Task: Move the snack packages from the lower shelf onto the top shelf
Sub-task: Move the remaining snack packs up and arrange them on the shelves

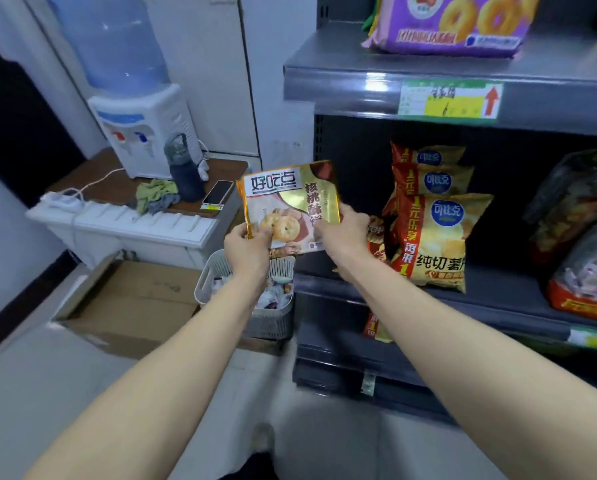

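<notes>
Gold cookie packet [288, 202], upright, gripped by left hand [247, 245] and right hand [342, 233].

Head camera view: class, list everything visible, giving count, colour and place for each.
cookie package: one, gold and white, held up at centre
chip bags: at least three, red and yellow, upright on lower shelf
purple package: one, purple, on top shelf
price label: one, green and yellow, top shelf edge
water dispenser: one, white with blue bottle, on table at left
drink bottle: one, dark, beside dispenser
phone: one, pale case, on table
basket: one, grey-white, on floor
cardboard box: one, brown, on floor
left hand: one, grips package's lower left corner
right hand: one, grips package's lower right edge
</notes>
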